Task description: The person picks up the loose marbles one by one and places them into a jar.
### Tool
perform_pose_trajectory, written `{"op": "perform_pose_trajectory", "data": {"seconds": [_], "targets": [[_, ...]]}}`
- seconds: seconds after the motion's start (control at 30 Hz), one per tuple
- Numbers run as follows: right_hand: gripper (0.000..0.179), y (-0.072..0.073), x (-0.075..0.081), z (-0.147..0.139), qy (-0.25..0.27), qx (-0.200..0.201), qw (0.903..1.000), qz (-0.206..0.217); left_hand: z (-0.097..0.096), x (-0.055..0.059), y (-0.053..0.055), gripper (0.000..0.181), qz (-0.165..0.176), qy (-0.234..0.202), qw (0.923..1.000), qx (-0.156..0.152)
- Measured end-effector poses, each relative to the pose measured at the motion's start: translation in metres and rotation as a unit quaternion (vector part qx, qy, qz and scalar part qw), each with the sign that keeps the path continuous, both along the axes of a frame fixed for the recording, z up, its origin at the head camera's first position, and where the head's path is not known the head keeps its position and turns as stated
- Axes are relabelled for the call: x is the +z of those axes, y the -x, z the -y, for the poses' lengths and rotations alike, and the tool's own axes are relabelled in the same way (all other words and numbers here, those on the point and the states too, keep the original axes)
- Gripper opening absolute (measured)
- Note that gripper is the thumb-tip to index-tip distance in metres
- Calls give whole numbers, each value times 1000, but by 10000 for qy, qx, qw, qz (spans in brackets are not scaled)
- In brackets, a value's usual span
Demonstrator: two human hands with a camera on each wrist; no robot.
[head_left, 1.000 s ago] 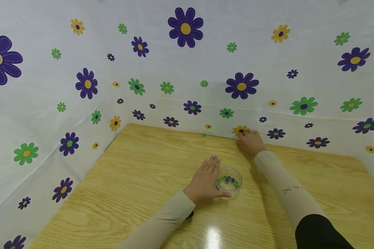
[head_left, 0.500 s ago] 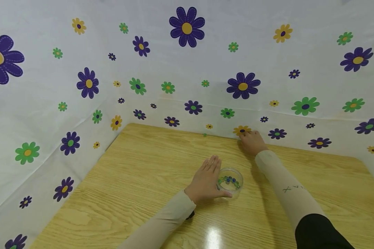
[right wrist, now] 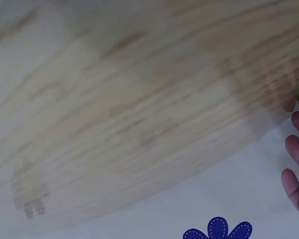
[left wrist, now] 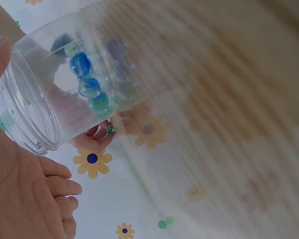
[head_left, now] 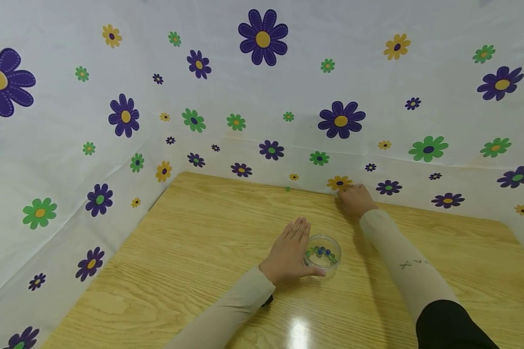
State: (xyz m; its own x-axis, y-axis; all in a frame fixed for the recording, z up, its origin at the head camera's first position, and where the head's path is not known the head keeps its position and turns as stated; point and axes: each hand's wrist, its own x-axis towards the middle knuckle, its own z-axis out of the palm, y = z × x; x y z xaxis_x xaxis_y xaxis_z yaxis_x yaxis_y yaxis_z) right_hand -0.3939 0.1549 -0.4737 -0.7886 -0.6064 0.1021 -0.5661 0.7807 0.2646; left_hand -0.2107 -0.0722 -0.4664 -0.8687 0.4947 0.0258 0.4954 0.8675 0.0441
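My left hand (head_left: 288,254) rests against the left side of a clear round jar (head_left: 332,266), fingers straight and thumb stretched across its near side. Several blue and green glass marbles (left wrist: 89,87) lie inside the jar. Farther off, where the table meets the back sheet, my right hand (head_left: 357,199) pinches a green marble (left wrist: 110,129) between its fingertips. In the right wrist view that marble is barely visible at the right edge, by the fingers (right wrist: 296,149). Another green marble (head_left: 287,189) sits by the sheet, left of the right hand.
The wood-grain table (head_left: 192,232) ends at a white sheet (head_left: 227,87) printed with purple, green and yellow flowers, which rises at the back and on the left. Light glares off the table near its front.
My right hand has shifted very slightly right, still low by the back sheet. The view has drifted a little. The left hand and the jar stay put.
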Motion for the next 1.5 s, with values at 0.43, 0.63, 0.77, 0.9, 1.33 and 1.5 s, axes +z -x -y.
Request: {"op": "perform_pose_trajectory", "data": {"seconds": [0.43,0.63,0.77,0.9,1.33,1.5], "targets": [[18,-12,8,0,72,-109,9999,87,0,2,0,116,-62,-40,10000,-10],[19,-22,15,1,168,-37,9998,54,0,2,0,115,-43,-81,10000,-15],[19,-25,16,-2,220,91,9997,-40,0,2,0,115,-32,-80,10000,12],[20,-28,15,-6,208,201,9995,-110,-1,1,0,116,26,-84,10000,30],[18,-44,18,-5,757,628,9941,-449,-1,1,2,115,68,-104,9999,25],[14,-50,17,-7,860,758,9904,-775,-1,0,1,115,60,-85,9999,23]]}}
